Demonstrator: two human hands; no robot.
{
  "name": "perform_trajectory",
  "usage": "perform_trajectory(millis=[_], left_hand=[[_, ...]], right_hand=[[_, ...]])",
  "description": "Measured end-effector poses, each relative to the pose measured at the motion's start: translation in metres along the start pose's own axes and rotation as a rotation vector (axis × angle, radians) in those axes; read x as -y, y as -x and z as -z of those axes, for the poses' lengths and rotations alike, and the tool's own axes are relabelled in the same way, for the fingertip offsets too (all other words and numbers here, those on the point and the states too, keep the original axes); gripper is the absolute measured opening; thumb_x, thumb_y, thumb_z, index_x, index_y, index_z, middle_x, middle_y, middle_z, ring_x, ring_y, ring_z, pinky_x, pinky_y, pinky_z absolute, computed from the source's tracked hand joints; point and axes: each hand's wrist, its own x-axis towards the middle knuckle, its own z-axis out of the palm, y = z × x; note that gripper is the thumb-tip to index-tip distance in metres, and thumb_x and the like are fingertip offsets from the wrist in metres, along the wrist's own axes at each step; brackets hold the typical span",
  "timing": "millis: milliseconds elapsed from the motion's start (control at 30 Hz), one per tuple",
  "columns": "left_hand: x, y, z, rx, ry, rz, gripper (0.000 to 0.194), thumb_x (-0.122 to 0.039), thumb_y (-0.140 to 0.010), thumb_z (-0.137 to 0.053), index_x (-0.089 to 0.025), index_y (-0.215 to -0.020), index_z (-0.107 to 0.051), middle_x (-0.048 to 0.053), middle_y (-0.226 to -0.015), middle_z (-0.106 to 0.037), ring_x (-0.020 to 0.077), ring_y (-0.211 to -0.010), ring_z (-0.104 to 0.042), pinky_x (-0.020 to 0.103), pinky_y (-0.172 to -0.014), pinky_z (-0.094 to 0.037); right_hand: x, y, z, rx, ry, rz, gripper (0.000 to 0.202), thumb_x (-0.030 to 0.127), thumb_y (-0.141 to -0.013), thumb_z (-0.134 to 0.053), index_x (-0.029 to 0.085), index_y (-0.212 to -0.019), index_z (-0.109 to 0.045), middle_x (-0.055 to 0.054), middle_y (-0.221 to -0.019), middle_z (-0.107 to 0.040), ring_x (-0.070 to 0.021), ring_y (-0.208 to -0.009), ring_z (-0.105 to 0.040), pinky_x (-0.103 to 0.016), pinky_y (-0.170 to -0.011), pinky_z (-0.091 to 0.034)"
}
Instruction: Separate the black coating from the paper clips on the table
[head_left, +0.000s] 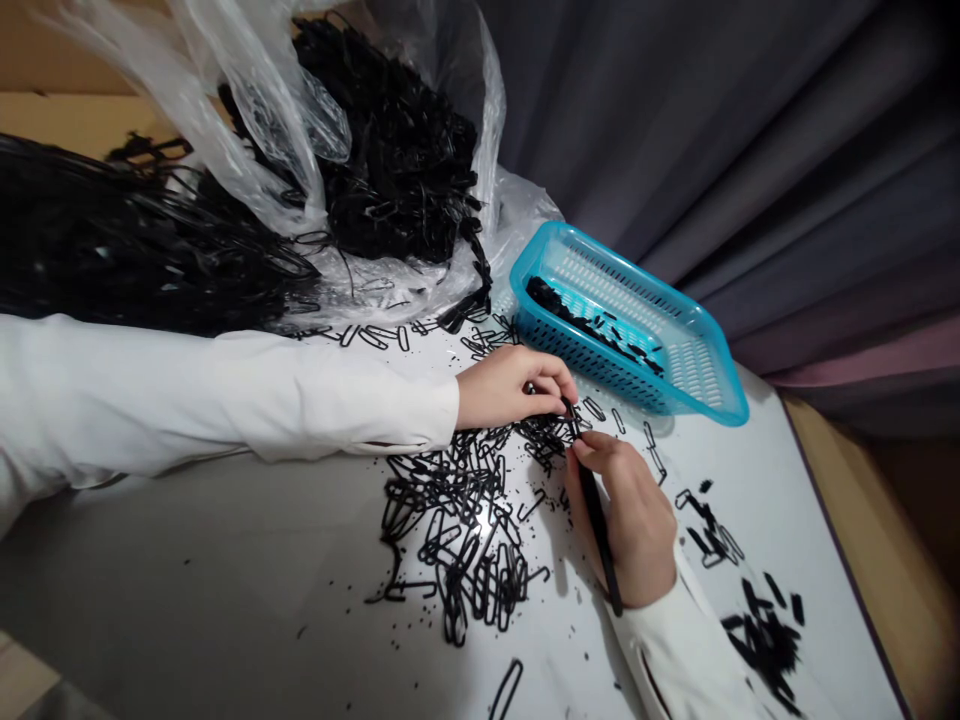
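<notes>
My left hand (514, 388) is closed, thumb and fingers pinching a small black piece just below the blue basket (637, 392). Against it, my right hand (626, 510) is wrapped round a slim black tool (598, 530), whose tip meets the small piece between the hands. The exact shape of that piece is too small to tell. Under and left of the hands, many black loops (480, 500) lie scattered on the white table (247, 600). Small black pieces (589, 325) lie inside the basket.
A clear plastic bag (487, 120) holding a black tangled mass (397, 150) stands at the back. Another dark bundle (127, 240) lies at the left, behind my left sleeve. Short black strips (769, 635) sit near the right table edge. A grey curtain (712, 120) hangs behind the basket.
</notes>
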Motion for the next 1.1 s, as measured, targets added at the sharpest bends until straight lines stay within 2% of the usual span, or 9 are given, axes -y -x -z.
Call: perform_trajectory(millis=[233,533,867,1100], left_hand=[[0.0015,-0.0006,0.0001,0.019,0.025,0.007,0.01,-0.011,-0.079,-0.065,-0.013,-0.089,-0.067,0.005,-0.083,-0.074,0.0125,-0.082,-0.069,0.029,-0.085,-0.051],[0.0001,-0.0025,-0.001,0.056,0.156,0.1,0.011,-0.01,-0.078,-0.065,-0.012,-0.089,-0.067,0.003,-0.08,-0.074,0.0112,-0.08,-0.069,0.027,-0.084,-0.051],[-0.0035,-0.003,-0.0027,0.04,0.253,0.182,0.007,-0.01,-0.076,-0.067,-0.011,-0.083,-0.067,0.003,-0.074,-0.075,0.0118,-0.078,-0.071,0.026,-0.082,-0.052],[-0.0058,-0.0032,-0.0033,0.016,0.273,0.226,0.006,-0.009,-0.075,-0.068,-0.01,-0.081,-0.066,0.005,-0.075,-0.075,0.0125,-0.078,-0.072,0.027,-0.081,-0.053]], right_hand=[[-0.0015,-0.0001,0.0011,0.018,0.003,0.027,0.017,0.007,-0.087,-0.055,0.017,-0.101,-0.055,-0.01,-0.1,-0.064,-0.0178,-0.092,-0.062,-0.033,-0.083,-0.051],[-0.0018,-0.0024,0.0027,0.001,0.057,0.123,0.015,0.005,-0.086,-0.055,0.014,-0.097,-0.056,-0.013,-0.097,-0.065,-0.0193,-0.087,-0.061,-0.034,-0.078,-0.052],[0.0031,-0.0085,0.0036,-0.031,0.174,0.213,0.015,0.002,-0.084,-0.056,0.014,-0.093,-0.053,-0.015,-0.089,-0.066,-0.022,-0.081,-0.059,-0.037,-0.073,-0.051],[0.0043,-0.0095,0.0021,-0.029,0.229,0.203,0.015,0.002,-0.085,-0.055,0.015,-0.091,-0.053,-0.013,-0.088,-0.065,-0.0215,-0.081,-0.058,-0.035,-0.074,-0.05]])
